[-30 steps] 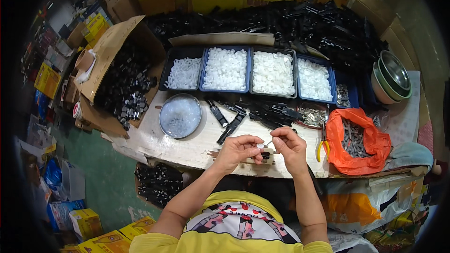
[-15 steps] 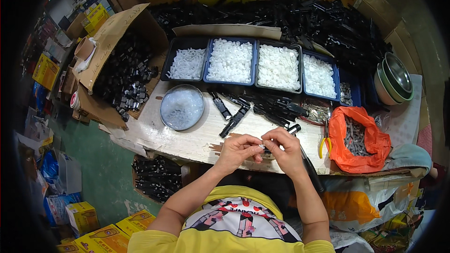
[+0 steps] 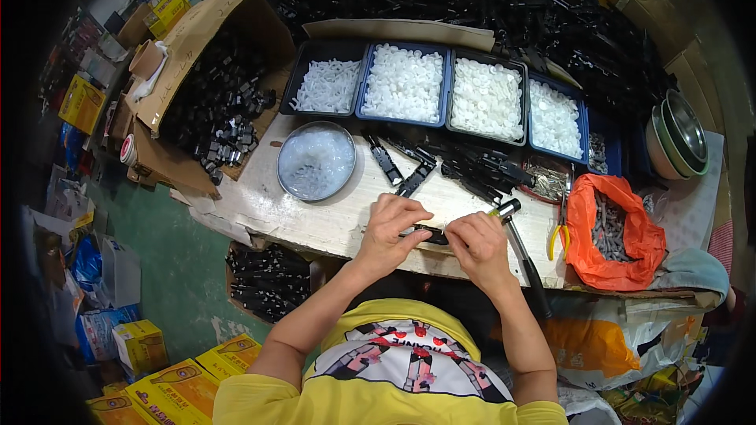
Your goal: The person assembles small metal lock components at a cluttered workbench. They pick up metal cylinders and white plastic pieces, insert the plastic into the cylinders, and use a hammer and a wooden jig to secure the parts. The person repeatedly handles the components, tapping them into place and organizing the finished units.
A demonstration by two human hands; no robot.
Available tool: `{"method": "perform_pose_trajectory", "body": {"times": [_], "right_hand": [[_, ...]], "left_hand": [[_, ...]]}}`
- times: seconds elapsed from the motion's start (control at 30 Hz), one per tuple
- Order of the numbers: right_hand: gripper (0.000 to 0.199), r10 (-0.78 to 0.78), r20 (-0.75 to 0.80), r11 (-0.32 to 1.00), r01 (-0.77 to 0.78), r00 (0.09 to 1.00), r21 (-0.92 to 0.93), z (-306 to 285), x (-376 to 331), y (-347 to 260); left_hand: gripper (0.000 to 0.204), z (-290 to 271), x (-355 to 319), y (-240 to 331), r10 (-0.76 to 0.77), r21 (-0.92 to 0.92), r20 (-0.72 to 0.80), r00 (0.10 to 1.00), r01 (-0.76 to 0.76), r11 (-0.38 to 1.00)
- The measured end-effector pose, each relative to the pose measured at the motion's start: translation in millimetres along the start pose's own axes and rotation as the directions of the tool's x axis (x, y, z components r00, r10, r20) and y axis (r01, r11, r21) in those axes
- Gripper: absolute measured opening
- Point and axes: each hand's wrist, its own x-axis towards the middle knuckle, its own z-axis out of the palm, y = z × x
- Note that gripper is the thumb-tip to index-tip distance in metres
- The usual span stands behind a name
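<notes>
Over the table's front edge, my left hand (image 3: pixel 390 230) is closed around a long black plastic part (image 3: pixel 429 235), thumb and fingers at its left end. My right hand (image 3: pixel 480 245) is beside the part's right end with its fingertips pinched together. What the pinch holds, if anything, is too small to make out. Right of that hand lies a hammer (image 3: pixel 529 264) with a black grip. Beyond my hands rest several similar black assemblies (image 3: pixel 384 164) and a round dish (image 3: pixel 316 160) lined with clear plastic, holding small pieces.
Trays of small white plastic parts (image 3: pixel 404 83) line the back. An orange bag (image 3: pixel 581 216) of grey metal pieces and yellow-handled pliers (image 3: pixel 560 238) lie right. A cardboard box (image 3: pixel 189 55) of black parts stands left. Nested bowls (image 3: pixel 683 130) sit far right.
My hands have moved slightly apart, from fingertips meeting over a small white piece to either end of the black part. The whole view has shifted a little.
</notes>
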Motion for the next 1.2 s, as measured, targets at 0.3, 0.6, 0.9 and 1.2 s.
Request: {"method": "perform_pose_trajectory", "body": {"times": [0.3, 0.6, 0.9, 1.2], "right_hand": [[0.013, 0.021, 0.203, 0.999, -0.012, 0.979, -0.046, 16, -7, 6], [0.014, 0.067, 0.27, 0.998, -0.063, 0.961, -0.022, 12, -4, 5], [0.013, 0.105, 0.077, 0.994, -0.105, 0.992, 0.003, -7, -8, 23], [0.014, 0.293, -0.196, 0.855, -0.349, 0.936, -0.385, -64, -9, 111]], "left_hand": [[0.027, 9, -10, -15, 0.007, 0.185, 0.096, 0.995, -0.025, 0.982], [0.023, 2, 2, -7, -0.045, 0.251, 0.267, 0.963, -0.024, 0.968], [0.019, -5, 26, 4, 0.025, 0.416, 0.532, 0.846, -0.287, 0.863], [0.013, 72, 155, 30, 0.215, 0.304, 0.472, 0.855, -0.386, 0.871]]}}
